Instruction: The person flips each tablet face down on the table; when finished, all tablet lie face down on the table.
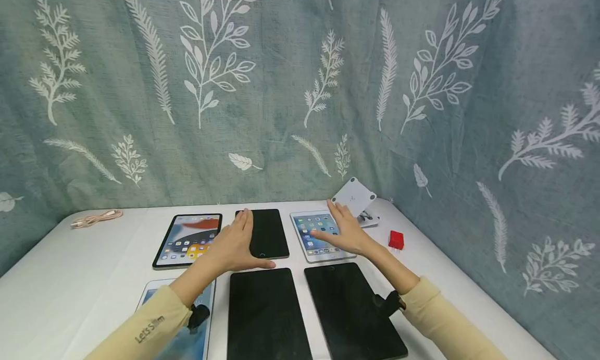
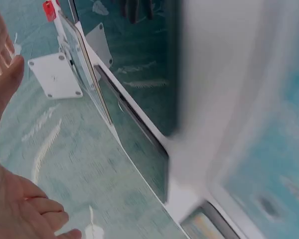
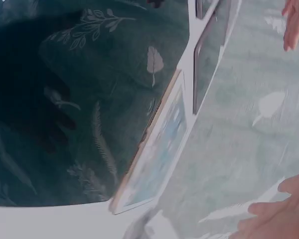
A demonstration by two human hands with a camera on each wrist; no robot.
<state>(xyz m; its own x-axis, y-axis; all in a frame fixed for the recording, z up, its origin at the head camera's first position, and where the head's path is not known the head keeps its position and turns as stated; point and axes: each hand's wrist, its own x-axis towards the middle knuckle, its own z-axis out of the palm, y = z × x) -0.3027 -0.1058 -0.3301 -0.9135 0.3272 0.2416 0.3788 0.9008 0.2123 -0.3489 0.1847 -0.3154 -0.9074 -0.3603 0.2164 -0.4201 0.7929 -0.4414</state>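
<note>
Both hands are held up over the table with nothing in their grasp. My left hand [image 1: 235,248] has straight fingers together and the thumb spread, overlapping a dark-screened tablet [image 1: 268,235] in the head view. Left of it, a black-framed tablet [image 1: 189,240] shows a lit home screen. The fingers of my right hand [image 1: 348,234] are spread, in front of a white tablet [image 1: 311,224] with lit app icons. In the front row lie two more dark tablets [image 1: 267,313] [image 1: 351,308] and a white-framed tablet [image 1: 206,302], partly hidden by the left forearm.
A white square plate on a stand [image 1: 353,196] is at the back right, with a red charger block [image 1: 396,239] near the right edge. A coiled pale cable [image 1: 96,219] lies at the back left. A patterned curtain [image 1: 281,89] hangs behind the white table [image 1: 61,292].
</note>
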